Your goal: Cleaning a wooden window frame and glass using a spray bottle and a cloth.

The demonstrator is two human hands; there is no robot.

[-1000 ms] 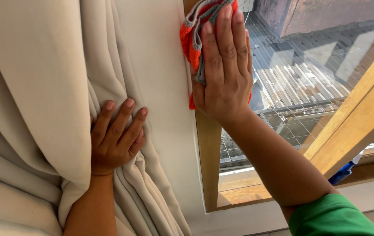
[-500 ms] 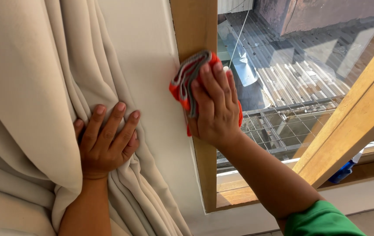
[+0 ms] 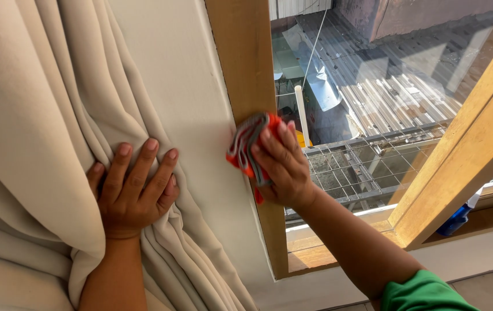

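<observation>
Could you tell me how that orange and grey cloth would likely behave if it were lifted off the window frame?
The cloth is bunched in folds under the right hand, so it would probably droop limply. It looks thin, so likely light. Pressed flat against the wooden frame, it seems to conform easily, not slide stiffly.

Bright daylight enters through the window (image 3: 373,115) at 2 o'clock. Sunlit roofs outside, slightly hazed by reflections on the glass. Curtain (image 3: 39,144) at 9 o'clock evenly lit, soft fold shadows. Focus sharp throughout; straight frame lines lean from wide-angle tilt.
</observation>
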